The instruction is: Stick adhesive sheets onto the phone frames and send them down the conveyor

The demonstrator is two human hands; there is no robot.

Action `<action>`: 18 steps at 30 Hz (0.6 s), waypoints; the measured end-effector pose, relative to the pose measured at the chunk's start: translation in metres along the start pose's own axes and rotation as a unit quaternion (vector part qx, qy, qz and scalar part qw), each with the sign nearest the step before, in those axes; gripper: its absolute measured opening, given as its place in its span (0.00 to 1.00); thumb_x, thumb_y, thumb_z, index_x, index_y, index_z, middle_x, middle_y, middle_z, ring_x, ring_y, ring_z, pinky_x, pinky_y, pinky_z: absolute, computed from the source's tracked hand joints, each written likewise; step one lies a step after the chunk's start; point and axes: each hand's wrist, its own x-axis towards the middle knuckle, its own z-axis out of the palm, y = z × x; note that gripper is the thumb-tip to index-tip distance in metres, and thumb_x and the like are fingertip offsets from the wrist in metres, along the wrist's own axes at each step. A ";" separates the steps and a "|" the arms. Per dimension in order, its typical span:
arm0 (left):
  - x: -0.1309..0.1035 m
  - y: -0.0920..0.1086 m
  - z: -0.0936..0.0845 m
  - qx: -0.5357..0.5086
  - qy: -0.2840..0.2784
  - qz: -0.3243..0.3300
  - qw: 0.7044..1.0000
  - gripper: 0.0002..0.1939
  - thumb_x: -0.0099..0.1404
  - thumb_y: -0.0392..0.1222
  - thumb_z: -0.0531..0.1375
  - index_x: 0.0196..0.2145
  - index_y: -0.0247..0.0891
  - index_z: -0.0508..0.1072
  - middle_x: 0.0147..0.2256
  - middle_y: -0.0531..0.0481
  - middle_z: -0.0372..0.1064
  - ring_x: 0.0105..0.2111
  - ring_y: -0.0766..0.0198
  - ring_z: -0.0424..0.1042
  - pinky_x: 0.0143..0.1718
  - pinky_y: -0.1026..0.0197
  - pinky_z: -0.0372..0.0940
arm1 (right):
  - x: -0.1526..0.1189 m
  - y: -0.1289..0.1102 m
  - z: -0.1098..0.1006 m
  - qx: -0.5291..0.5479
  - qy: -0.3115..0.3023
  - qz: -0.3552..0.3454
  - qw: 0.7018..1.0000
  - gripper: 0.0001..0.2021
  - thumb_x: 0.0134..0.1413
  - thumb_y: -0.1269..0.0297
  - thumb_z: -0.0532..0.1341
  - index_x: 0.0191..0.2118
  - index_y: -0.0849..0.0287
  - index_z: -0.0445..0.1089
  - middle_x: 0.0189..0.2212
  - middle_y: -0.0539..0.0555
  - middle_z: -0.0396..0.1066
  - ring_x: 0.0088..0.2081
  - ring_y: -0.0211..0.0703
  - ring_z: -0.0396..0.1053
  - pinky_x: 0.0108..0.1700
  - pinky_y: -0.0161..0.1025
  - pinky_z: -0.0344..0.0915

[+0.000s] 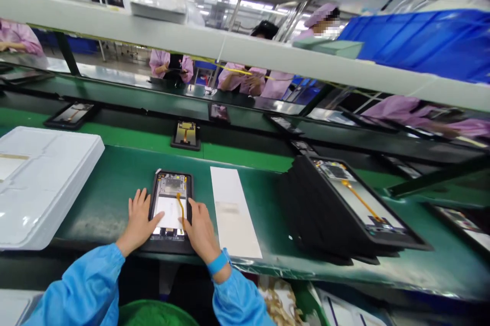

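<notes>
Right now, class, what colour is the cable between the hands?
The cable is orange, clearest in the head view.

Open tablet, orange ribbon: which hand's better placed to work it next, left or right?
Probably right. The right hand is at the right edge of the tablet, thumb beside the ribbon. The left hand is at the opposite edge, thumb by the white panel, farther from the ribbon.

I note passable bench surface (111, 188) between the white tray stack (49, 178) and the left hand (138, 220). Right of the right hand (201, 226), a flat white strip (237, 226) leaves a low corridor; past it, I find the tall stack of black frames (314, 214) blocking sideways travel. A raised white shelf (229, 46) obstructs high forward reach.
</notes>
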 end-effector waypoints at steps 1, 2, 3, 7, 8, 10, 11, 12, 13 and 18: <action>-0.002 0.000 0.002 -0.058 0.010 -0.010 0.998 0.30 0.64 0.51 0.58 0.59 0.30 0.65 0.66 0.31 0.52 0.68 0.40 0.45 0.66 0.34 0.42 | 0.000 -0.001 0.000 0.022 0.001 0.000 1.000 0.28 0.55 0.70 0.62 0.62 0.57 0.60 0.49 0.60 0.65 0.53 0.53 0.67 0.57 0.49 0.66; -0.002 0.002 0.001 -0.123 0.016 -0.025 0.992 0.31 0.64 0.51 0.59 0.60 0.32 0.64 0.65 0.32 0.54 0.67 0.41 0.50 0.66 0.36 0.46 | 0.001 -0.002 -0.001 0.044 0.004 0.000 0.999 0.29 0.55 0.70 0.62 0.63 0.57 0.59 0.50 0.60 0.65 0.53 0.52 0.67 0.58 0.48 0.66; -0.001 0.005 -0.003 -0.193 0.011 -0.042 0.980 0.33 0.64 0.52 0.59 0.61 0.34 0.61 0.63 0.33 0.58 0.65 0.43 0.56 0.64 0.38 0.52 | 0.004 -0.003 -0.003 0.067 0.005 -0.002 0.998 0.30 0.55 0.70 0.62 0.64 0.56 0.58 0.51 0.59 0.64 0.53 0.51 0.67 0.58 0.47 0.66; 0.044 0.016 -0.032 -0.380 -0.051 -0.109 0.917 0.39 0.61 0.50 0.63 0.65 0.37 0.53 0.48 0.40 0.74 0.46 0.51 0.76 0.47 0.48 0.72 | 0.023 0.000 -0.031 0.134 0.007 -0.018 0.991 0.27 0.57 0.66 0.60 0.62 0.54 0.60 0.53 0.59 0.65 0.50 0.48 0.70 0.47 0.44 0.73; 0.066 0.016 -0.038 -0.389 -0.056 -0.121 0.912 0.39 0.61 0.48 0.64 0.65 0.37 0.53 0.45 0.41 0.75 0.43 0.52 0.77 0.44 0.51 0.73 | 0.027 0.003 -0.040 0.141 0.013 -0.026 0.990 0.25 0.59 0.65 0.59 0.62 0.53 0.61 0.54 0.59 0.65 0.49 0.47 0.70 0.44 0.42 0.74; 0.119 0.012 -0.045 -0.372 -0.053 -0.140 0.916 0.38 0.60 0.43 0.65 0.64 0.36 0.56 0.43 0.42 0.76 0.39 0.56 0.78 0.40 0.56 0.74 | 0.031 0.015 -0.053 0.143 0.041 -0.037 0.988 0.20 0.62 0.63 0.57 0.59 0.52 0.64 0.56 0.59 0.64 0.48 0.47 0.71 0.41 0.41 0.75; 0.148 0.007 -0.046 -0.352 -0.049 -0.148 0.923 0.37 0.60 0.42 0.65 0.63 0.36 0.57 0.43 0.42 0.76 0.38 0.57 0.78 0.39 0.58 0.73 | 0.030 0.023 -0.056 0.139 0.060 -0.039 0.988 0.18 0.62 0.61 0.56 0.57 0.51 0.66 0.56 0.59 0.64 0.48 0.46 0.72 0.41 0.41 0.75; 0.178 0.002 -0.046 -0.328 -0.043 -0.157 0.930 0.36 0.60 0.41 0.66 0.62 0.35 0.58 0.43 0.42 0.76 0.37 0.59 0.77 0.37 0.60 0.73 | 0.028 0.032 -0.057 0.135 0.080 -0.035 0.987 0.17 0.63 0.61 0.56 0.55 0.51 0.68 0.55 0.59 0.65 0.47 0.46 0.72 0.41 0.41 0.75; 0.206 -0.003 -0.046 -0.304 -0.035 -0.166 0.937 0.35 0.60 0.40 0.66 0.62 0.34 0.59 0.42 0.42 0.76 0.36 0.60 0.77 0.36 0.61 0.72 | 0.025 0.042 -0.054 0.133 0.098 -0.029 0.986 0.15 0.63 0.60 0.56 0.53 0.51 0.69 0.54 0.59 0.67 0.46 0.47 0.73 0.40 0.41 0.75; 0.314 -0.025 -0.048 -0.205 0.006 -0.185 0.961 0.33 0.60 0.42 0.65 0.59 0.27 0.62 0.41 0.39 0.75 0.36 0.58 0.75 0.37 0.59 0.70 | 0.007 0.094 -0.018 0.168 0.165 0.027 0.972 0.12 0.59 0.58 0.59 0.46 0.48 0.75 0.49 0.59 0.72 0.40 0.50 0.77 0.33 0.41 0.76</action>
